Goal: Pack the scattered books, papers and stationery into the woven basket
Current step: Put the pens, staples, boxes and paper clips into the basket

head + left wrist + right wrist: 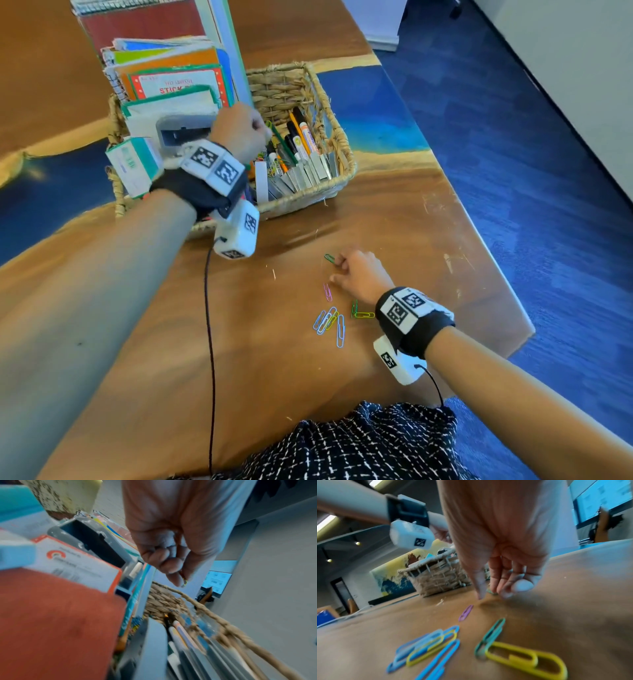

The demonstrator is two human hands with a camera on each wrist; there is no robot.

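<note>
The right hand [359, 274] is pinching a green paper clip [330, 258] on the table near the woven basket [337, 137]; better slide it and lift slowly. The left hand [241, 132], fingers curled on something small and yellowish, is hanging over the basket.

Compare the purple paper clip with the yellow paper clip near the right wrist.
The purple paper clip lies alone; the yellow paper clip touches a green paper clip. Purple points toward the woven basket; yellow lies crosswise. Purple sits nearer the right hand's fingers. Both lie flat on the table, unpacked.
</note>
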